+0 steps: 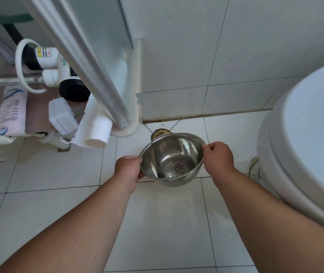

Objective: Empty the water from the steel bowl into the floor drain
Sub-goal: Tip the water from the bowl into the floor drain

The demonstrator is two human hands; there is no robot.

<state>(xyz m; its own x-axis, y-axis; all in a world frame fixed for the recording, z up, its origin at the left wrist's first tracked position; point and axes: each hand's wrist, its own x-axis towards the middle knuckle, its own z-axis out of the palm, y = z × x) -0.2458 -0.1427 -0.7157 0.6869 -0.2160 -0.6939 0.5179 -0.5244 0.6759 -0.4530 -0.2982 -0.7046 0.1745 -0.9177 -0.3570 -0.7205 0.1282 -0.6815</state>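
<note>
Holding steel bowl (172,159) low over white floor tiles (62,170), far rim tipped toward floor drain (160,133) in the wall corner, just beyond. Water inside: too hard to tell against the shine; no stream visible. Pour judged at or near its end. Left hand (128,170) clamped on left rim; right hand (219,157) pinched on right rim. Toilet (305,138) at right.
</note>
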